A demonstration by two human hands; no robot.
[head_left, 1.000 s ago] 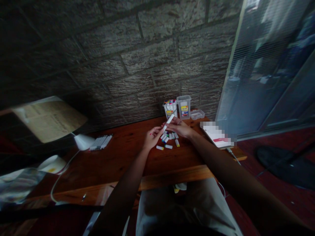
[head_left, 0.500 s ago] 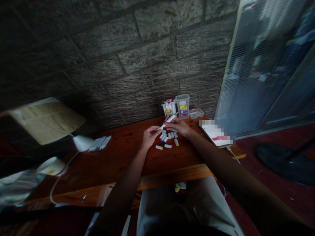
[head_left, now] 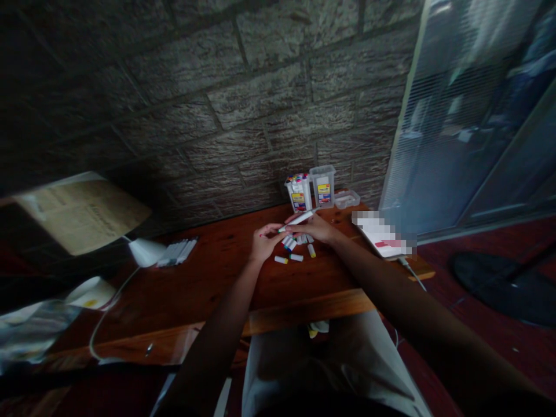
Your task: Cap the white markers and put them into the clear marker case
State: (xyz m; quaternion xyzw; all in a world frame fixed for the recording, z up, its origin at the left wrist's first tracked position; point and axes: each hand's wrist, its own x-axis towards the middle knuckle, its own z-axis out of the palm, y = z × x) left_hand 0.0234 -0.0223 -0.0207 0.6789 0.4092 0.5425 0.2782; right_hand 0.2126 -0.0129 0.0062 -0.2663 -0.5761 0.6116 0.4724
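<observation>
A white marker (head_left: 300, 218) is held slantwise above the wooden table, its upper end pointing right toward the containers. My left hand (head_left: 264, 243) is closed at its lower left end, thumb and fingers pinched where a small dark green bit shows. Around the marker's body my right hand (head_left: 320, 229) is closed, with some fingers hidden behind it. Below both hands lies a loose pile of white marker caps (head_left: 290, 243) with coloured ends. A yellow-ended cap (head_left: 281, 260) sits at the near edge of the pile, beside another cap (head_left: 296, 258).
Behind the hands stand a tub full of markers (head_left: 299, 194), an open clear tub (head_left: 322, 185) and a clear lid (head_left: 347, 200). Several markers (head_left: 177, 252) lie left by a lamp (head_left: 87, 214). A white pixelated object (head_left: 382, 236) is at the right, near a cable (head_left: 410, 272).
The marker has tipped flatter and its upper end has dropped to the right. My right hand has lowered slightly, covering more of the caps. My left hand has barely moved.
</observation>
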